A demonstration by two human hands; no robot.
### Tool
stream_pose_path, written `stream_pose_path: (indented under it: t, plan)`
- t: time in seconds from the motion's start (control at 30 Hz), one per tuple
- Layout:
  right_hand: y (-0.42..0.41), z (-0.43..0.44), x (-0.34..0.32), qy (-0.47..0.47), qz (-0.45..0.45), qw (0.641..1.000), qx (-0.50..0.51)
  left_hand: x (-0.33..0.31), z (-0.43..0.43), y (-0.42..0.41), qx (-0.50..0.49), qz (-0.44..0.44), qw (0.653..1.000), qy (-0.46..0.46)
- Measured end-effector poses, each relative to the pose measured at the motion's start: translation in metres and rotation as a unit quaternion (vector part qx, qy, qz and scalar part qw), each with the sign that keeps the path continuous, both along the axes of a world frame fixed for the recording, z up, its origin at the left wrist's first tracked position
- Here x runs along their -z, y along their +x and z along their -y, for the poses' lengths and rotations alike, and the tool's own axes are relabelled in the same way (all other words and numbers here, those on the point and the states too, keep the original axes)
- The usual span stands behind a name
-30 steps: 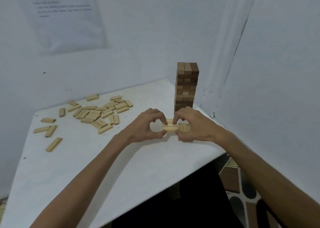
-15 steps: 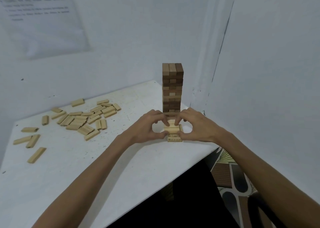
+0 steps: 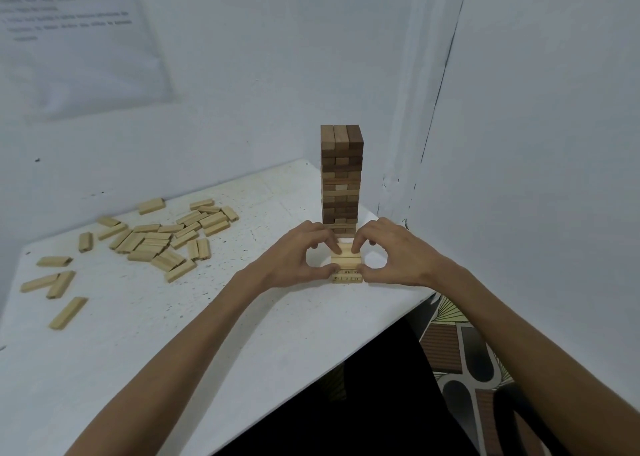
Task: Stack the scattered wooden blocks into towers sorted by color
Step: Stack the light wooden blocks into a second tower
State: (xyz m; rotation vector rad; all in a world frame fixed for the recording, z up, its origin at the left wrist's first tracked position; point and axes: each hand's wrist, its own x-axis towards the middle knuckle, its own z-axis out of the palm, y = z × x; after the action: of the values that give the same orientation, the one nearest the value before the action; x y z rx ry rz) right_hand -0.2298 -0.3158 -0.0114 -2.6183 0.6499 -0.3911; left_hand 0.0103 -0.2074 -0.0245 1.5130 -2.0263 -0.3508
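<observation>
Item one: white table (image 3: 145, 351), speckled with dark flecks, set into the corner of two pale walls.

Item two: dark tower (image 3: 341, 175), brown wooden blocks in crossed layers of three, upright near the table's far right corner, close to the wall. A few lighter pieces show among its middle layers.

Item three: light stack (image 3: 346, 265), pale wooden blocks, a few layers high, just in front of the dark tower and near the table's right edge. Its lowest visible layer carries small dark markings too fine for me to read.

Item four: my left hand (image 3: 298, 258), curled against the left side of the light stack, thumb low on its front corner, fingers (image 3: 334, 246) bent onto its top edge. Grasping the stack from the left.

Item five: my right hand (image 3: 394, 256), mirrored on the right side, thumb low, fingers pressed on the top edge. Grasping the stack from the right. Both hands together clasp it between them.

Item six: loose pale blocks (image 3: 162, 237), a scattered heap lying flat on the far left part of the table, well apart from both stacks, with several strays (image 3: 59, 282) nearer the left edge.

Item seven: printed sheet (image 3: 76, 40) on the left wall, text blurred.

Item eight: patterned floor (image 3: 460, 362) below the table's right edge.
</observation>
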Motion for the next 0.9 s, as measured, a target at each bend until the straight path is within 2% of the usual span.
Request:
stream_pose_path:
  t: [0.4,0.9]
  plan:
    - [-0.0022,-0.0023,-0.0016,-0.002,-0.004,1.000,0.004,0.0012,0.0014,-0.0008,0.005,-0.009,1.000,0.008]
    - [-0.0024,-0.0050,-0.0030,0.011,-0.013,1.000,0.012,0.0004,-0.0020,-0.0026,-0.010,-0.071,0.997,0.024]
